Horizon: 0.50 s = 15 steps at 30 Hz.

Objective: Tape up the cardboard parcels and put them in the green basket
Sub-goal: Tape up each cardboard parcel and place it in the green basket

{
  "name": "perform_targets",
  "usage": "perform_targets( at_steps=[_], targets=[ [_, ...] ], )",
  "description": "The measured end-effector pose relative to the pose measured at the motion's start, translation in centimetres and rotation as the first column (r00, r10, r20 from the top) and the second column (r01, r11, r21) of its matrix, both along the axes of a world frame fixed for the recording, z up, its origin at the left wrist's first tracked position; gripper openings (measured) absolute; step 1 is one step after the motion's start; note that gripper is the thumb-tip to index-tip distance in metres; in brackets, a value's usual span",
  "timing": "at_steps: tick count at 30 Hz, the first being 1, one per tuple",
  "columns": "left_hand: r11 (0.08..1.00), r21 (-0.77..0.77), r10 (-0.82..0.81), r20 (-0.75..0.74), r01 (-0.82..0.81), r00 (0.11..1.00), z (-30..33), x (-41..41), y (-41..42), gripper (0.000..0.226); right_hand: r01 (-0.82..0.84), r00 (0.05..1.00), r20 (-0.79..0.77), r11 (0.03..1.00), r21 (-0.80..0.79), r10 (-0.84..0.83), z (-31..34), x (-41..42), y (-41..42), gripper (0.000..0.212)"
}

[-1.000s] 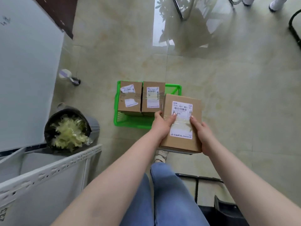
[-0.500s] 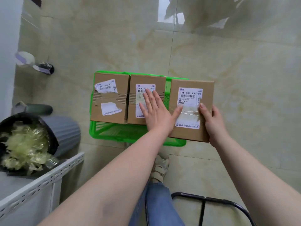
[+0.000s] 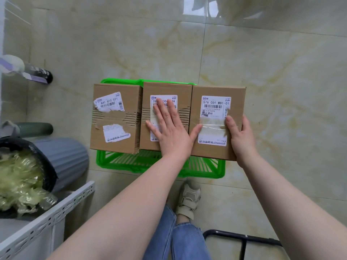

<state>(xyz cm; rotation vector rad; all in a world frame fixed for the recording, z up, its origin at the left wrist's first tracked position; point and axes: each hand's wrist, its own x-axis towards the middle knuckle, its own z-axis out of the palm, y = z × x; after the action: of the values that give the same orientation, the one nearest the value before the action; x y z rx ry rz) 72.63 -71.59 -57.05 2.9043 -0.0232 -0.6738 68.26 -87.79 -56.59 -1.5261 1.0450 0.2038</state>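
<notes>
Fingers (image 3: 165,117) flat on middle parcel (image 3: 165,91), right hand (image 3: 240,136) gripping right parcel's (image 3: 216,152) edge

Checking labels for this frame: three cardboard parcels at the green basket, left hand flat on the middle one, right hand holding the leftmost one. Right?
Not quite. The head view shows the right hand holding the rightmost brown cardboard parcel, not the leftmost. The rest stands: three parcels at the green plastic basket, left hand flat on the middle cardboard parcel.
</notes>
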Motion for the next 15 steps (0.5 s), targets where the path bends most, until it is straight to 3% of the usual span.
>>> perform_targets(
  at_steps=[4, 8, 12, 15],
  targets=[
    [1.000, 0.005, 0.007, -0.002, -0.007, 1.000, 0.2, -0.1, -0.1, 0.109, -0.033, 0.999, -0.017, 0.999, 0.009, 0.033, -0.1, -0.4, -0.1, 0.059],
    [1.000, 0.026, -0.006, 0.007, 0.006, 1.000, 0.8, -0.3, -0.4, 0.107, -0.019, 0.999, -0.030, 0.998, 0.055, 0.021, 0.3, -0.8, -0.6, 0.083],
    [0.999, 0.038, -0.020, 0.015, 0.020, 1.000, 1.2, -0.2, -0.4, 0.106, -0.069, 0.996, -0.053, 0.997, 0.019, 0.070, 0.3, -1.1, -0.6, 0.063],
    [0.999, 0.024, -0.033, 0.008, 0.032, 0.999, 1.2, -0.2, -0.4, 0.105, -0.066, 0.995, -0.082, 0.998, -0.009, 0.065, 0.2, -1.0, -0.7, 0.073]
  ],
)
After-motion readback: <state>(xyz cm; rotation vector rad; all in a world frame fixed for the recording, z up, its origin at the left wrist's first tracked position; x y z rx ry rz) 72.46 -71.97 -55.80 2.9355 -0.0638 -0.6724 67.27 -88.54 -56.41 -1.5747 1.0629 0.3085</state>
